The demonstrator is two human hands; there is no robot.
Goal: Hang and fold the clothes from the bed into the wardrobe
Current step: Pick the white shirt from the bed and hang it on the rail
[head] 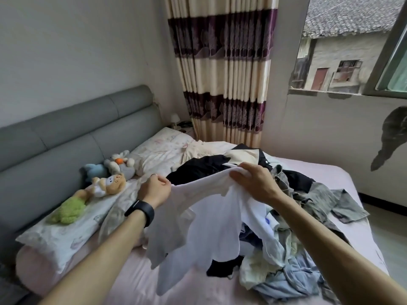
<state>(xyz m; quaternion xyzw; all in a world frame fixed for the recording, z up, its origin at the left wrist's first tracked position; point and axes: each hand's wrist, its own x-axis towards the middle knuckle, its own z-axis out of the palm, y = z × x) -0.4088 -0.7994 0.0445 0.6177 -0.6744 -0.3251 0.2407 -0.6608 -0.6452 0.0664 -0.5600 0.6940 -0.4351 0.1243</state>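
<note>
The left hand and right hand both clutch the white shirt, the heap at four o'clock; I'd shake it flat before folding.

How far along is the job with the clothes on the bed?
Done: nothing visible; no folded or hung clothes show. In hand: the left hand and right hand hold up a white garment. Left: the mixed pile of clothes lying on the bed.

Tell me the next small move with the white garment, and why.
Probably lift the white garment higher and shake it out: the left hand and right hand both grip its top edge, yet it hangs crumpled against the clothes pile.
</note>
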